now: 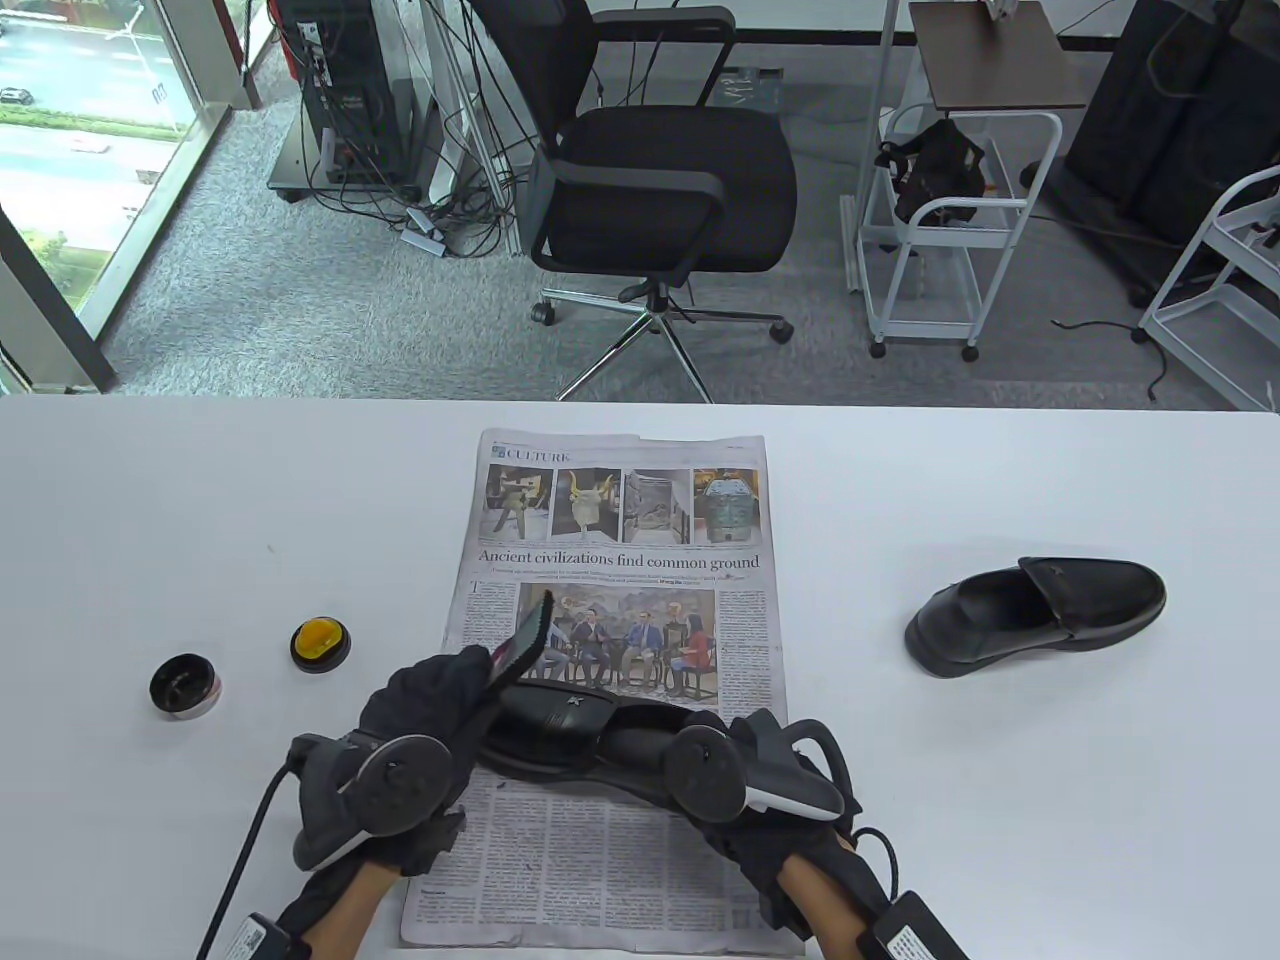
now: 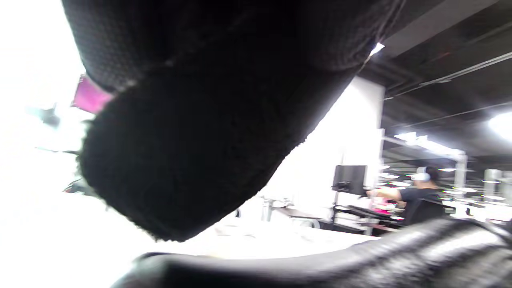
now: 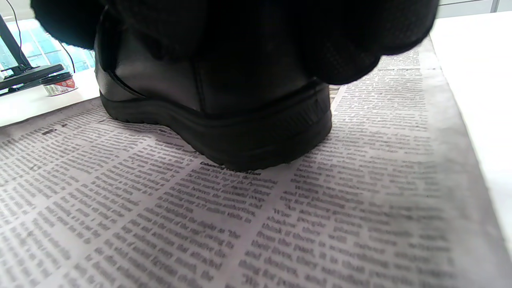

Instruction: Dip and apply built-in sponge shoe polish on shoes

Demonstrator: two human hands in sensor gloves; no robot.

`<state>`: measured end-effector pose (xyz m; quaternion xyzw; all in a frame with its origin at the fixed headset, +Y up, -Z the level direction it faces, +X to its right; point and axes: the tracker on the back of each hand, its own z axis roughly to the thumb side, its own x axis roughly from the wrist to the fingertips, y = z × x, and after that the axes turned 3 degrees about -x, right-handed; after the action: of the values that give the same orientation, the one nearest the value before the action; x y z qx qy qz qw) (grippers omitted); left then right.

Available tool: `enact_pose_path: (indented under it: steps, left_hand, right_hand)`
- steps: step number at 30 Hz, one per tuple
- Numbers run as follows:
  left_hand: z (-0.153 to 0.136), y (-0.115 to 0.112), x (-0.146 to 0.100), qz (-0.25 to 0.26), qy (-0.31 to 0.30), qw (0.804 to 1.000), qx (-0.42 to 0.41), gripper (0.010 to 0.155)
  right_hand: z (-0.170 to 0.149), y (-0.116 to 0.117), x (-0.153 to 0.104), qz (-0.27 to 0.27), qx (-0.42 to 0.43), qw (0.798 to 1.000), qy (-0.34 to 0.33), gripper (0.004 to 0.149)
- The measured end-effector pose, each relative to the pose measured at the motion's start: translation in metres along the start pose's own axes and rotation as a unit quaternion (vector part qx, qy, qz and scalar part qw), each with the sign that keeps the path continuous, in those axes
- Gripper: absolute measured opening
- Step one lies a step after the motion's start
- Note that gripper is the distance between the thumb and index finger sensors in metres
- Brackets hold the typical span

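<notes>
Gloved hands work on a black loafer (image 1: pixel 570 725) lying on a newspaper (image 1: pixel 610 850).

Left hand (image 1: pixel 430 720) pinches a flat sponge pad (image 1: pixel 520 640), black with a pink face, tilted up above the shoe's toe end. Right hand (image 1: pixel 770 790) grips the heel end; the right wrist view shows the fingers (image 3: pixel 352 44) wrapped over the back. Glossy black leather, thick ridged sole; the shoe's long axis runs left to right, toe pointing left. A second loafer (image 1: pixel 1035 615) sits well apart on the right; an open polish tin (image 1: pixel 185 685) and its yellow-topped lid (image 1: pixel 320 643) sit on the left.
</notes>
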<state>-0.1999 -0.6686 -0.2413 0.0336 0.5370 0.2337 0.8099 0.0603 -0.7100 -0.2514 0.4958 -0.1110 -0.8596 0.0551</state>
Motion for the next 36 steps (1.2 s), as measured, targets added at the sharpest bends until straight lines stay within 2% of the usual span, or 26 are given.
enact_pose_path:
  steps: [3,6,8,11,15,18,22,25,27,28,30,32,34,36]
  left_hand:
    - [0.023,-0.02,0.003,-0.04,-0.095,0.994,0.045,0.043]
    - [0.033,-0.033,0.002,-0.07,-0.134,0.984,0.096,0.044]
    - [0.032,-0.04,0.001,-0.084,-0.136,0.981,0.11,0.045]
    - [0.023,-0.042,0.002,-0.09,-0.122,0.982,0.113,0.046]
    - [0.008,-0.044,0.005,-0.141,-0.086,0.976,0.142,0.046]
    - [-0.008,-0.039,0.007,-0.152,-0.047,0.975,0.154,0.046]
    - [-0.029,-0.02,0.005,-0.111,0.018,0.982,0.151,0.045]
    - [-0.04,-0.007,0.002,-0.085,0.061,0.99,0.097,0.045]
    - [-0.042,-0.002,0.001,-0.083,0.065,0.993,0.049,0.045]
    - [-0.041,0.0,0.001,-0.097,0.051,0.994,0.024,0.045]
    - [-0.036,0.001,-0.001,-0.094,0.044,0.995,0.001,0.045]
    - [-0.027,-0.002,-0.001,-0.104,0.012,0.994,-0.018,0.045]
    - [-0.015,-0.006,-0.002,-0.117,-0.032,0.992,-0.043,0.046]
    - [0.001,-0.012,-0.002,-0.128,-0.118,0.982,-0.07,0.045]
  right_hand:
    - [0.0,0.0,0.0,-0.001,0.0,1.0,0.0,0.041]
    - [0.0,0.0,0.0,-0.001,-0.001,1.0,-0.001,0.041]
    - [0.0,0.0,0.0,-0.001,-0.001,1.0,0.0,0.041]
    - [0.0,0.0,0.0,-0.001,0.0,1.0,-0.001,0.041]
    - [0.0,0.0,0.0,-0.001,0.002,1.0,-0.001,0.041]
    - [0.0,0.0,0.0,-0.002,0.004,1.0,0.0,0.041]
    - [0.0,0.001,0.0,-0.002,0.006,1.0,0.001,0.041]
    - [0.0,0.001,0.0,-0.002,0.005,1.0,-0.001,0.041]
    - [0.0,0.0,0.0,-0.002,0.004,1.0,-0.001,0.041]
    - [0.0,0.0,0.0,-0.002,0.003,1.0,-0.002,0.041]
    - [0.0,0.0,0.0,-0.003,0.003,1.0,-0.002,0.041]
    - [0.0,0.0,0.0,-0.003,0.003,1.0,-0.002,0.041]
    - [0.0,0.0,0.0,-0.003,0.003,1.0,-0.002,0.041]
    - [-0.001,0.0,0.0,-0.003,0.004,1.0,-0.002,0.041]
